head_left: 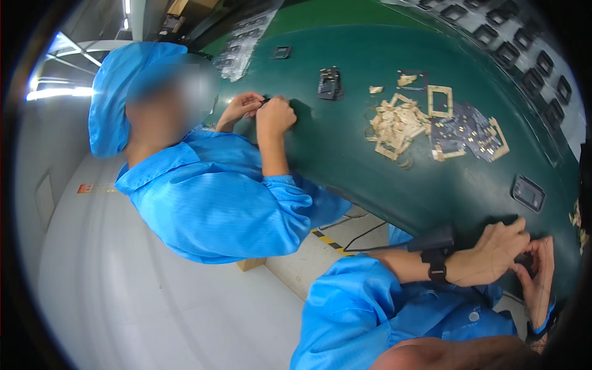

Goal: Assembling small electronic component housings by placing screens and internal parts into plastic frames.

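My left hand (pixel 493 250) is at the lower right, over the near edge of the green table, its fingers bent and pinched close to my right hand. A black strap with a dark box-shaped device (pixel 436 246) sits round the left wrist. My right hand (pixel 541 274) is curled, with thumb and fingertips drawn together against the left fingers. Something small and dark shows between the two hands, mostly hidden by the fingers. A dark rectangular frame-like housing (pixel 528 193) lies on the table just beyond my hands.
On the green table (pixel 364 179) lie a pile of cream-coloured scraps (pixel 398 126), dark circuit boards (pixel 472 132) and stacked dark parts (pixel 330 84). Trays of black housings (pixel 505 54) line the far right. At left, a co-worker (pixel 216 191) in blue handles a small dark piece.
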`<state>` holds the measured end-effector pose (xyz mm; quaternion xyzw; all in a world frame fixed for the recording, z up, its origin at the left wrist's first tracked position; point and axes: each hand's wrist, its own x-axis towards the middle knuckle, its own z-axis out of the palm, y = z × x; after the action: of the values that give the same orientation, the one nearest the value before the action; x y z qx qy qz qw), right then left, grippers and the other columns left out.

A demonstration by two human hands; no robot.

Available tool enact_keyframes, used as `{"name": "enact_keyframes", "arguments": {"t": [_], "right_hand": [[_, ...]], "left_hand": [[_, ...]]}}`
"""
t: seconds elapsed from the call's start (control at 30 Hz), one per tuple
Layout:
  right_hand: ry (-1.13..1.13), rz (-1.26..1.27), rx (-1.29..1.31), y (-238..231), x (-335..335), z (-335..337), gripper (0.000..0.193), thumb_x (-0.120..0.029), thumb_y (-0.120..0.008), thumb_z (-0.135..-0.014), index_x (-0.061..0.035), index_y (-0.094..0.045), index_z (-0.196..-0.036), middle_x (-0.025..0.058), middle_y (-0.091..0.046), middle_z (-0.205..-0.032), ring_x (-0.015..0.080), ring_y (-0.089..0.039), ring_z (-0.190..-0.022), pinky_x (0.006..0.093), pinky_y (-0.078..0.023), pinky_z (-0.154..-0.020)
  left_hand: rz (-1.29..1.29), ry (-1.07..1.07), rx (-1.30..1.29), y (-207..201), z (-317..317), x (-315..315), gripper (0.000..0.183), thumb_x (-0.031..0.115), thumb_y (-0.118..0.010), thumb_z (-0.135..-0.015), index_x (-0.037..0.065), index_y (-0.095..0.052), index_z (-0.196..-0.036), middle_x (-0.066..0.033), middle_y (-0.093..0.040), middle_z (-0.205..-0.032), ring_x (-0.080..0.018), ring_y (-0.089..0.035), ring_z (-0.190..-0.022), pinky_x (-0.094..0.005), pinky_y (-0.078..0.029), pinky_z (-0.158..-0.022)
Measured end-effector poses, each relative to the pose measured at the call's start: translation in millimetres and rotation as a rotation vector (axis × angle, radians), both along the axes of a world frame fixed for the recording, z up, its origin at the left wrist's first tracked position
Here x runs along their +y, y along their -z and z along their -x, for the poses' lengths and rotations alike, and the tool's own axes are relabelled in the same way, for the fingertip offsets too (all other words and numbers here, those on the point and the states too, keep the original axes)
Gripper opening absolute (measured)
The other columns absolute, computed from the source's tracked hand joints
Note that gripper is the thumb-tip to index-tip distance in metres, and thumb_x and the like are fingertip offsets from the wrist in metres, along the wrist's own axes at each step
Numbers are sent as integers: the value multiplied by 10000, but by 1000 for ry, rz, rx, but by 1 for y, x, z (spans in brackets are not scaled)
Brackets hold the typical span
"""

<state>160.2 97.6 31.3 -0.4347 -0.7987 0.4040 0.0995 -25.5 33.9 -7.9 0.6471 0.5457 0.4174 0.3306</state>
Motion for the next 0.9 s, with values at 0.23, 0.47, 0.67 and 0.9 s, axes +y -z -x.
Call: {"name": "enact_keyframes", "arguments": {"t": [0.23,0.47,0.67,0.9], "right_hand": [[-224,54,91,-12,25,9,397,31,-765,-748,-52,-623,-1110,78,-464,-885,233,-475,-762,346,-424,-711],[-122,233,45,-20,23,2,410,68,-743,-782,-58,-639,-1158,27,-465,-939,132,-478,-766,294,-436,-688],[-178,52,127,-21,18,1,372,45,-735,-794,-56,-628,-1136,87,-507,-1024,234,-554,-872,360,-474,-740],[-508,-190,119,-15,16,7,192,-121,-735,-857,-97,-652,-1029,62,-527,-1062,260,-545,-982,393,-428,-865]], "left_hand": [[223,53,41,-17,26,2,352,62,-803,-745,84,-678,-1073,-92,-614,-992,-325,-674,-846,-445,-542,-705],[-54,21,258,-28,27,-16,541,169,-859,-692,116,-716,-1211,-27,-680,-1016,-252,-605,-854,-352,-531,-727],[-100,-68,225,-14,20,-23,637,187,-892,-630,135,-709,-1239,-14,-708,-1046,-237,-582,-857,-345,-521,-738],[-106,-102,152,-6,22,-25,716,166,-905,-617,114,-667,-1290,-19,-729,-1015,-234,-586,-823,-337,-505,-719]]}}
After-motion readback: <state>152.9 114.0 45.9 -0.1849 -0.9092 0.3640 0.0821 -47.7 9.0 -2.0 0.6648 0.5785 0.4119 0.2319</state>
